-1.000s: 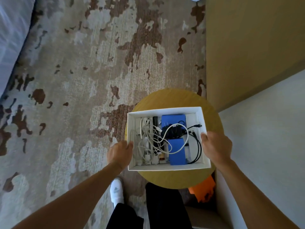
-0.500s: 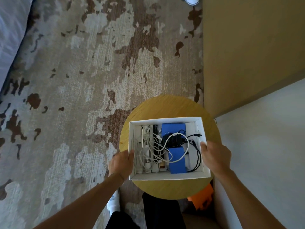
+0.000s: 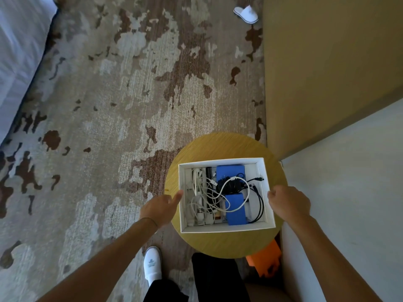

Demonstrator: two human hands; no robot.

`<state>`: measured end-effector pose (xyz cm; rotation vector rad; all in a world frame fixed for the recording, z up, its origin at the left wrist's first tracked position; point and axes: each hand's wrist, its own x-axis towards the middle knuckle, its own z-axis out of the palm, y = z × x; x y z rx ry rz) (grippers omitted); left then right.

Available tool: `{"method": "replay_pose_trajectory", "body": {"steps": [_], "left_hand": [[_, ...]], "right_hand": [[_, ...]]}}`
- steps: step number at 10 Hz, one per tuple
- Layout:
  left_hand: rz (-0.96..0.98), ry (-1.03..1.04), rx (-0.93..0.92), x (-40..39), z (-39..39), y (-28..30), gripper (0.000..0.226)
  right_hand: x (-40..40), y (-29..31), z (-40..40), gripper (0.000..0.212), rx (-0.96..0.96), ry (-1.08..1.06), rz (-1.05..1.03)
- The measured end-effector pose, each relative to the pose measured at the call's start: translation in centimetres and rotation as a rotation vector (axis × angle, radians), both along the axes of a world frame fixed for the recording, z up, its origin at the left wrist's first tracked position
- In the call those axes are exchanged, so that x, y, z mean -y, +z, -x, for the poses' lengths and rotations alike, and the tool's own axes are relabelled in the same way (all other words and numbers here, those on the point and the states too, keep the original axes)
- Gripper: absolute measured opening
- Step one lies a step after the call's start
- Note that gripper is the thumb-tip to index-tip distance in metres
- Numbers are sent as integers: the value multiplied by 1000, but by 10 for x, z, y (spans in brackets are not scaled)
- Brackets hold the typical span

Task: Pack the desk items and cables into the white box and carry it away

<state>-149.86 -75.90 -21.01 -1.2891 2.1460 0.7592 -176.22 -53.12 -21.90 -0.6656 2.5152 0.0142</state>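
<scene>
Lighting: soft, even daylight, moderately bright; no glare. Shadows: faint, diffuse, darkest under the bench (image 3: 226,144). Focus: mild softness overall, carpet (image 3: 109,105) texture smeared. Distortion: wide-angle bending at edges; wall (image 3: 327,62) lines slant.

A patterned carpet (image 3: 122,110) in beige, grey and brown blotches is covering the floor. A round wooden side table (image 3: 226,144) is standing near a tan wall panel (image 3: 327,68), which is meeting a pale grey surface (image 3: 353,192) on the right. White bedding (image 3: 15,57) is showing at the left edge. A white slipper (image 3: 246,15) is lying far off by the panel, and soft daylight is falling evenly across the room
</scene>
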Motion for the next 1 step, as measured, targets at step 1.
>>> {"method": "replay_pose_trajectory", "body": {"steps": [1], "left_hand": [[18, 31, -292, 1, 0, 62, 75]], "right_hand": [[8, 63, -5, 37, 123, -81, 190]]}}
